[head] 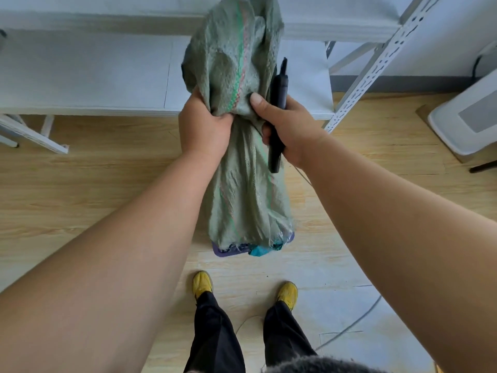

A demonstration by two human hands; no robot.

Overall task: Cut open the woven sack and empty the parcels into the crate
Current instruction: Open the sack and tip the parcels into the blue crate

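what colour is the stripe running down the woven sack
Green and pinkish-red, on the grey-green woven sack; the head view shows it best.

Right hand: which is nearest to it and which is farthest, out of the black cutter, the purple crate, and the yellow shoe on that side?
Counting from the right hand in the head view:
1. Black cutter: held in that hand, beside the sack.
2. Purple crate: on the floor below, under the sack's open end.
3. Yellow shoe: lowest in the picture, past the crate, toward the person.
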